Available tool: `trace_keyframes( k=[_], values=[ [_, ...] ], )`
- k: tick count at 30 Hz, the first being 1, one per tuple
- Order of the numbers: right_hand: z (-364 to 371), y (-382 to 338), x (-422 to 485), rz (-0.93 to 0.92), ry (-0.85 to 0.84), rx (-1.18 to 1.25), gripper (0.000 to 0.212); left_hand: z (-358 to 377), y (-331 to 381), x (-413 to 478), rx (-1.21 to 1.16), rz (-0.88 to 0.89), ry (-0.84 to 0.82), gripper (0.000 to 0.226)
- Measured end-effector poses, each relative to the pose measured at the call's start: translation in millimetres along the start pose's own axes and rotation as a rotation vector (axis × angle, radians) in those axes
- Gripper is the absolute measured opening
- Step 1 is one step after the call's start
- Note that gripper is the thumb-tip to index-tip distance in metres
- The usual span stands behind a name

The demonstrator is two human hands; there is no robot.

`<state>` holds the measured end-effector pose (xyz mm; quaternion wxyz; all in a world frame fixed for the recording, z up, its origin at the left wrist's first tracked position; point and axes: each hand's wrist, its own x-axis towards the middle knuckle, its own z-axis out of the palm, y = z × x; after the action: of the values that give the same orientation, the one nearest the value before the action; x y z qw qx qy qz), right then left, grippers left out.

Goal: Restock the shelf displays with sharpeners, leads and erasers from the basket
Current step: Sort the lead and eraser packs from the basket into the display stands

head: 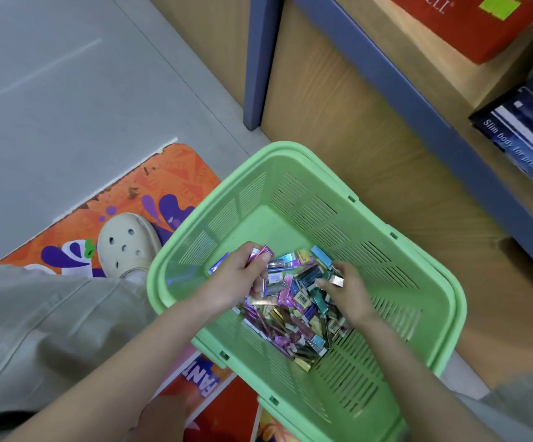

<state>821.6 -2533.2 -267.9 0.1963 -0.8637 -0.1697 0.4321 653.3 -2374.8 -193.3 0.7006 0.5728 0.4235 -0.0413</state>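
One green basket (290,151), one left hand (236,279), one right hand (351,291), one cream clog (128,240) at left, one red box (469,30) far right. The small shiny packs (290,301) are too many to count.

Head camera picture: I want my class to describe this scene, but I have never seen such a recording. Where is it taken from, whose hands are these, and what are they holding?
There is no machine here. A person wears one wide-angle camera on the head, so you look down along their own arms. Both hands reach into a green basket that holds a pile of small shiny packets. The left hand grips several of them, with a pink packet uppermost. The right hand pinches one pale packet. Beside the basket you see the person's shoe on an orange floor sticker. At upper right is the wooden shelf unit with a dark box and a red box. What each packet contains is too small to tell.
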Motion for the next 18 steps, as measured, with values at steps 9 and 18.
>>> trace_keyframes(
  k=[9, 18],
  values=[
    [9.5, 51.2, 18.4, 0.142, -0.028, -0.399, 0.091, 6.9, -12.2, 6.8, 0.029, -0.050, 0.032, 0.024],
    [27.6, 50.8, 17.9, 0.133, -0.101, -0.426, 0.048, 16.7, -14.2, 15.0, 0.008, -0.111, 0.031, 0.017]
  ],
)
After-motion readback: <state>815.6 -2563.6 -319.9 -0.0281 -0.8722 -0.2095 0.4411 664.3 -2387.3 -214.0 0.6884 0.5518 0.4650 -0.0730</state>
